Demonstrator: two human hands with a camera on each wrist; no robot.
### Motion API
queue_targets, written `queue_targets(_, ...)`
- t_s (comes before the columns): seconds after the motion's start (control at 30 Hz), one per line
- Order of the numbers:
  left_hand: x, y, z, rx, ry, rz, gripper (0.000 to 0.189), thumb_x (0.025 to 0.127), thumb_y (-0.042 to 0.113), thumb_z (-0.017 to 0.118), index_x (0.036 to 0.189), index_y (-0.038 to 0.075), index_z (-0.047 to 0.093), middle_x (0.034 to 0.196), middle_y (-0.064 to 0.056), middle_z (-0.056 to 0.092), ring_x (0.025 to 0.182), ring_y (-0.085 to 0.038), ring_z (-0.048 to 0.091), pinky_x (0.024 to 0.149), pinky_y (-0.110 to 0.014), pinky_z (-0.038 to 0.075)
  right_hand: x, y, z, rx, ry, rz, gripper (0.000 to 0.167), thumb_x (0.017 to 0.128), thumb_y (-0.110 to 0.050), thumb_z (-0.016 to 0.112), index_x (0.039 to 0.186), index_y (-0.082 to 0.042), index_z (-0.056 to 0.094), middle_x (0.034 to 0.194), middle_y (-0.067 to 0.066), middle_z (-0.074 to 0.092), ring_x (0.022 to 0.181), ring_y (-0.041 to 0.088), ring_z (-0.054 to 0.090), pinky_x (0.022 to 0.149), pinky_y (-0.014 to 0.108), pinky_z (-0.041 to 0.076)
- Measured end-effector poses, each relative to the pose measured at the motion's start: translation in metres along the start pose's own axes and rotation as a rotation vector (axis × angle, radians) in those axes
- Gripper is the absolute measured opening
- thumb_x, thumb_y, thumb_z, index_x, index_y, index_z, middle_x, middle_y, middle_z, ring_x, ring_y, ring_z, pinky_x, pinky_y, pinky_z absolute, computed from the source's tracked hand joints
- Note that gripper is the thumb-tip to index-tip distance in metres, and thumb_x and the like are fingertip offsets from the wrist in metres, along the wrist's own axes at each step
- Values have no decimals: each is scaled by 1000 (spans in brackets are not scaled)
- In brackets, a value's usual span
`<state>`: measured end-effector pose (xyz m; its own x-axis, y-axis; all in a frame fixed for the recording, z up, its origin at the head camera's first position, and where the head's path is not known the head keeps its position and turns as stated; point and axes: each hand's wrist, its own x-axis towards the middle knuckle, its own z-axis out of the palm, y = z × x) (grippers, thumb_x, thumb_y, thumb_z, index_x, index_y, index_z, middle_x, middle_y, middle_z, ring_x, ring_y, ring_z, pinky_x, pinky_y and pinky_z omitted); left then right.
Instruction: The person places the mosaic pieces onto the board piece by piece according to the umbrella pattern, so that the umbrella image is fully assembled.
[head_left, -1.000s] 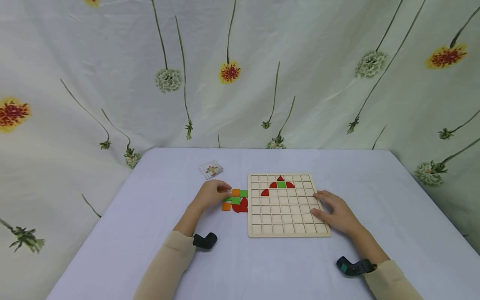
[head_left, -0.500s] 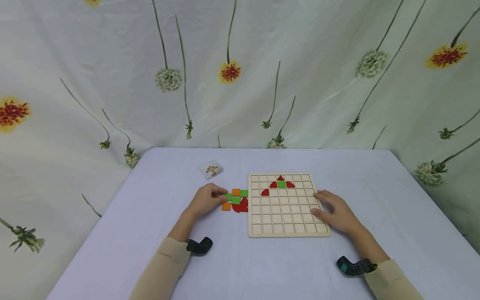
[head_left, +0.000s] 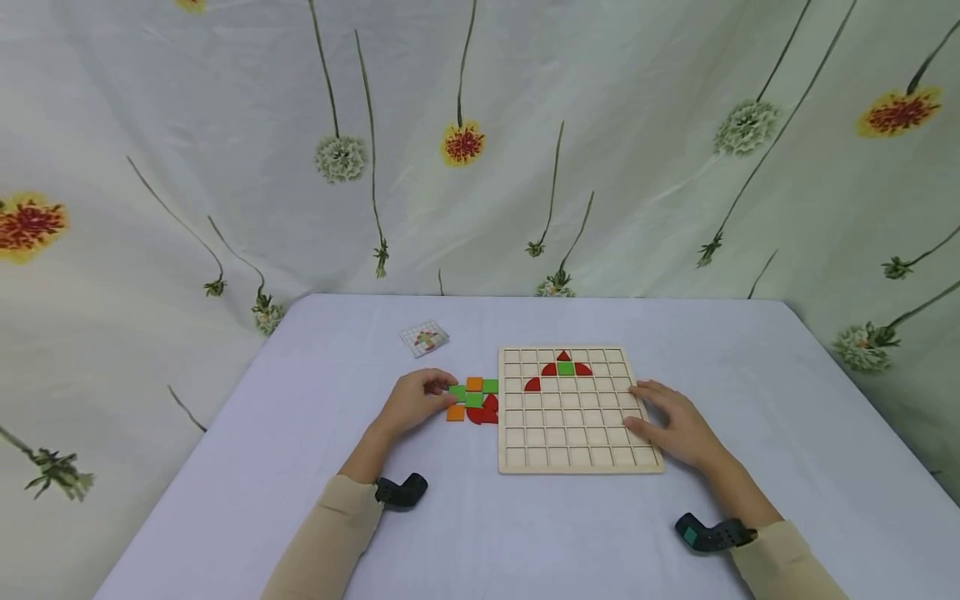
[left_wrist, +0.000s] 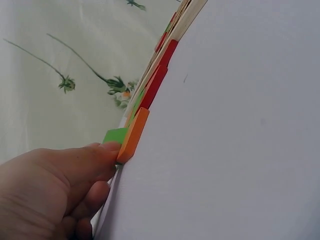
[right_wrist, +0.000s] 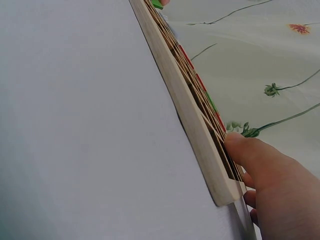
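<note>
My left hand [head_left: 416, 398] pinches a green square tile [left_wrist: 115, 135] between thumb and fingers, at the left side of the loose tiles. The tile stands tilted behind an orange square tile [left_wrist: 133, 136] in the left wrist view. My right hand [head_left: 675, 425] rests on the right edge of the wooden grid board [head_left: 577, 433], its thumb on top. Near the board's far edge lie a red triangle [head_left: 563, 356], a green square [head_left: 566, 369] and several red rounded pieces [head_left: 532, 385].
Loose tiles lie against the board's left side: green squares [head_left: 474, 401], orange squares [head_left: 475, 384] and red pieces [head_left: 483, 413]. A small pattern card [head_left: 424, 339] with a printed grid lies behind my left hand. A floral cloth [head_left: 480, 208] hangs beyond the table [head_left: 450, 533].
My left hand has drawn back slightly to the left and toward me, and the green square tile now shows in its fingers. My right hand has stayed at the board's edge.
</note>
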<state>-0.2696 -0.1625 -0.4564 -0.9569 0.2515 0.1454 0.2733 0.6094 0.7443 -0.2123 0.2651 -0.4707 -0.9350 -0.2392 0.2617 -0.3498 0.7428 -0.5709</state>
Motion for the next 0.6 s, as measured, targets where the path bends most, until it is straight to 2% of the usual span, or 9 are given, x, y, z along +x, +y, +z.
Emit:
queue_targets(0.13,0,-3,1,-47,8,8,16,88,13,73,103,9,73,87,1,64,83,-18,55,75,-32,46,0,0,-1,3,1,-4,57,89,-33,69,133,1,57,140,26,48,133,48,35,105,65,25)
queue_targets(0.27,1,-2,0,-90,14,10,13,92,15,69,102,8,73,91,0,68,83,-18,57,75,-33,47,0,0,-1,12,2,-3,57,89,-33,69,133,1,57,140,26,48,133,48,34,105,65,24)
queue_targets(0.37,0,1,-2,-117,20,-23,13,93,16,67,101,8,74,94,-1,69,85,-18,57,77,-33,46,0,2,0,13,1,-1,57,89,-34,69,133,1,57,140,26,48,134,48,34,105,65,25)
queue_targets(0.6,7,13,-4,-109,15,-88,14,93,18,67,101,10,74,94,0,69,84,-19,57,76,-31,47,0,4,1,2,2,5,58,89,-35,69,133,0,56,140,25,48,134,48,34,104,65,25)
